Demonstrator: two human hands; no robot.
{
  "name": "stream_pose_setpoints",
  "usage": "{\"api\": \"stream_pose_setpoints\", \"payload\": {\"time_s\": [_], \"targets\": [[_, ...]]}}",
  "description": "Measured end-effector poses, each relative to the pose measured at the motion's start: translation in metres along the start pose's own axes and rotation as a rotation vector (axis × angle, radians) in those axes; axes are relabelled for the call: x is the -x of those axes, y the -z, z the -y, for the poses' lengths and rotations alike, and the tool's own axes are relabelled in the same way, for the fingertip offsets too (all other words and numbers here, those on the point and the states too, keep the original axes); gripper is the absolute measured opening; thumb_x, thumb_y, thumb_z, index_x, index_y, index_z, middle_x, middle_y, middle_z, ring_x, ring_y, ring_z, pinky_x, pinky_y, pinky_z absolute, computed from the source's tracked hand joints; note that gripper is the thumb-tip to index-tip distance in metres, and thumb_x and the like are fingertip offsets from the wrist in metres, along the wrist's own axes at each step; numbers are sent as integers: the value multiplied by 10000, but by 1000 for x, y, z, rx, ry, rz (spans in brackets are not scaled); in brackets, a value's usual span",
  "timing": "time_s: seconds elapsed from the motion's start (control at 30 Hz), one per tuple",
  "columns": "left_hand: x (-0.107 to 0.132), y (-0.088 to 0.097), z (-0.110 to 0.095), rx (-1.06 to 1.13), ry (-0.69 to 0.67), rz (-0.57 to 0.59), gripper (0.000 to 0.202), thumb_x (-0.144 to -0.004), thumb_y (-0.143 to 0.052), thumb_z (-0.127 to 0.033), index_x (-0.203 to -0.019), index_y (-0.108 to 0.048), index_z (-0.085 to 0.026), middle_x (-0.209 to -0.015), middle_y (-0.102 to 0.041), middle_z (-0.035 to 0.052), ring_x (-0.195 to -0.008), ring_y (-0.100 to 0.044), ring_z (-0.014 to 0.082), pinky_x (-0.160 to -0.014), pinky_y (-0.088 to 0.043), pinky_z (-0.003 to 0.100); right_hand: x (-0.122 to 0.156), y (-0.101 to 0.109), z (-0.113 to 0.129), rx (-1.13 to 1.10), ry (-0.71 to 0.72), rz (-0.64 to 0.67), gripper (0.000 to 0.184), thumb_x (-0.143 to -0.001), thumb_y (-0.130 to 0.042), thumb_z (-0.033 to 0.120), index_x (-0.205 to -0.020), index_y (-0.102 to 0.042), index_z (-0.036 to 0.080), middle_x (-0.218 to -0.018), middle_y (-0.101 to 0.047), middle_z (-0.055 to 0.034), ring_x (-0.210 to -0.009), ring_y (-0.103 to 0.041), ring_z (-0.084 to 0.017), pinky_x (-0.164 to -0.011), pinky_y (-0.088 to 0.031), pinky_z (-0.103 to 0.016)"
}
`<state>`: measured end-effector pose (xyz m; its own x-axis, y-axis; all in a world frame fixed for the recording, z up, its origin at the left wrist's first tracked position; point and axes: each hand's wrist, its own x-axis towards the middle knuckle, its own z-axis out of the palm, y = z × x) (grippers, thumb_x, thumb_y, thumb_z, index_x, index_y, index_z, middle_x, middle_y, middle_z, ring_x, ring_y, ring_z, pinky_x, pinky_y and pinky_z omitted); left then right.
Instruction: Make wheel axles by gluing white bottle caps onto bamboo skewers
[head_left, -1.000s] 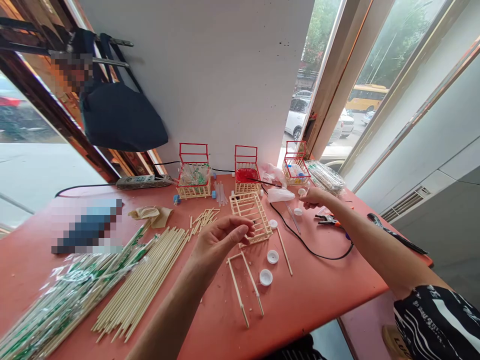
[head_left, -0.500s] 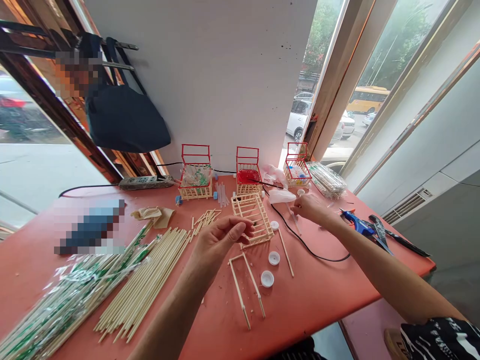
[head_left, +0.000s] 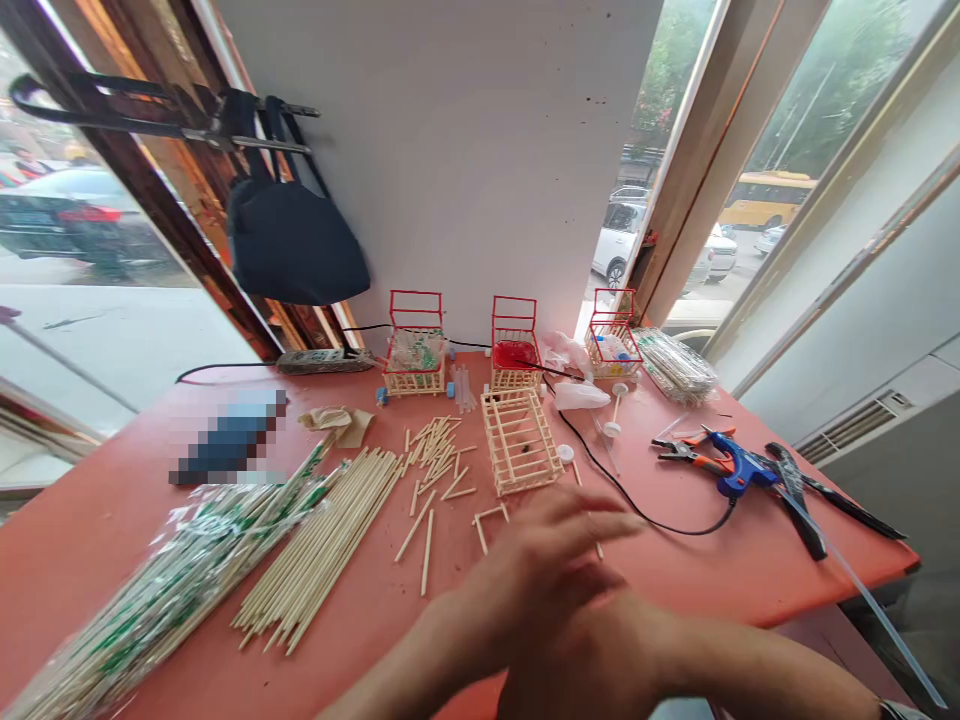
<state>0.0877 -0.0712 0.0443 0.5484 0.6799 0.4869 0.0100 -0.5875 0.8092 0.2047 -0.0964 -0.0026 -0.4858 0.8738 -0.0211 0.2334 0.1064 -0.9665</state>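
Observation:
Low in front of me, my left hand (head_left: 536,565) crosses over my right hand (head_left: 600,630). Both are blurred. The left fingers stretch out to the right, and no object shows in them. Most of the right hand's fingers are hidden behind the left hand. Part of a thin stick frame (head_left: 481,532) shows beyond my left hand, the remainder covered. Farther back lies a slatted wooden stick frame (head_left: 523,445), with a white bottle cap (head_left: 565,455) by its right side. Two white caps on a short rod (head_left: 616,410) stand farther right.
Long sticks (head_left: 322,545), bagged sticks (head_left: 172,590) and short cut pieces (head_left: 431,455) cover the left. A blue glue gun (head_left: 746,468) with its cord and pliers (head_left: 675,452) lie right. Small red-handled stick carts (head_left: 415,375) line the wall. A power strip (head_left: 322,360) lies back left.
My hands have come together low in the middle; they were apart before, the right near the white plastic bag. A rod with two caps now stands there. The view has shifted left.

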Motion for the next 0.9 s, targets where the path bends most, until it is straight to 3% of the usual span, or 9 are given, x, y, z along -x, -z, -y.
{"api": "stream_pose_setpoints", "payload": {"time_s": [0.17,0.27,0.33,0.4,0.43,0.53,0.7,0.77,0.9], "targets": [[1,-38,-7,-162,-205,360,667,-951,-660,-491,-1476,-543,-96,-1490,-599,225,-1383,-570,362,-1158,-441,455,4,-55,-39,-74,-51,-286,130,-832,-824,439,-880,-717,382,-754,-675,6,-926,-689,-275,-622,-530,-434],[-4,-49,-9,-334,-212,486,644,-965,-615,-532,-1433,-572,-92,-1473,-622,198,-1393,-545,423,-1140,-454,537,12,-55,-52,-176,-176,-682,107,-859,-782,467,-834,-704,398,-763,-688,31,-990,-702,-271,-642,-513,-420],[-10,-54,-9,-393,-240,606,571,-963,-599,-562,-1340,-646,-135,-1455,-650,158,-1339,-598,421,-1065,-518,533,17,-47,-52,-178,-225,-654,107,-864,-771,459,-793,-705,413,-730,-688,30,-979,-708,-280,-638,-510,-424],[-13,-58,-6,-427,-264,592,470,-950,-617,-567,-1176,-727,-170,-1375,-713,122,-1261,-657,398,-1026,-542,511,21,-35,-44,-119,-179,-397,125,-831,-800,427,-743,-710,426,-678,-683,10,-911,-712,-304,-617,-514,-443],[-12,-59,-5,-419,-291,554,396,-950,-630,-544,-1072,-759,-190,-1256,-773,106,-1210,-689,372,-1021,-545,482,25,-27,-37,-68,-132,-230,123,-815,-810,412,-738,-717,433,-668,-688,-8,-874,-708,-321,-603,-515,-459],[-3,-48,-2,-401,-268,286,374,-992,-608,-426,-774,-743,-154,-841,-790,149,-937,-748,296,-962,-562,412,39,-1,-12,-43,-92,-81,141,-726,-872,359,-708,-741,407,-605,-676,-47,-718,-677,-336,-557,-499,-473],[27,-2,-1,-270,-156,-119,236,-1017,-555,-207,-839,-708,-184,-879,-763,115,-915,-711,245,-880,-570,367,46,50,29,96,-29,188,141,-708,-833,298,-631,-722,338,-510,-615,43,-455,-467,-147,-552,-448,-329],[38,11,6,-300,-165,-228,195,-1006,-568,-173,-850,-682,-200,-872,-757,88,-908,-700,231,-835,-566,343,35,76,36,466,-1,399,132,-870,-665,236,-790,-759,284,-710,-741,15,-633,-628,-161,-633,-444,-290],[53,17,31,-361,-193,-367,208,-993,-533,-78,-840,-619,-190,-840,-718,58,-831,-678,183,-759,-532,285,7,129,26,1183,-381,-123,278,-1035,-494,296,-920,-734,214,-972,-783,-70,-910,-713,-233,-697,-416,-293]]}}
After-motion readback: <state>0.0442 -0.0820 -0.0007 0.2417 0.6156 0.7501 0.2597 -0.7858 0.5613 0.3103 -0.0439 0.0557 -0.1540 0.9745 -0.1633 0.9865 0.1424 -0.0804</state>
